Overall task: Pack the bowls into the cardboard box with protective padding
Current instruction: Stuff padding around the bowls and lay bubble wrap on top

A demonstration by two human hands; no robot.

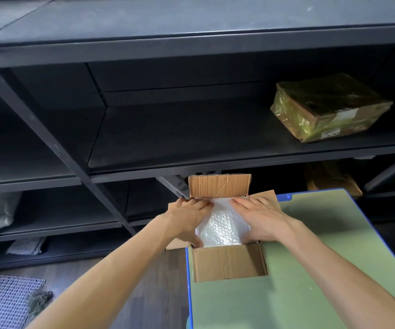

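An open cardboard box (227, 262) stands at the far left corner of the green table, its flaps spread outward. White bubble wrap (222, 227) fills the top of the box and hides whatever lies beneath; no bowl is visible. My left hand (188, 218) lies flat on the left side of the bubble wrap, fingers straight and reaching to the far flap, thumb down near the front flap. My right hand (260, 216) presses flat on the right side, fingers pointing left over the wrap.
The green table (322, 281) has a blue edge and extends right and toward me. Dark metal shelving (191, 162) stands right behind the box. A plastic-wrapped parcel (329, 108) sits on the shelf at right. A grey mat (4, 302) lies on the wooden floor at left.
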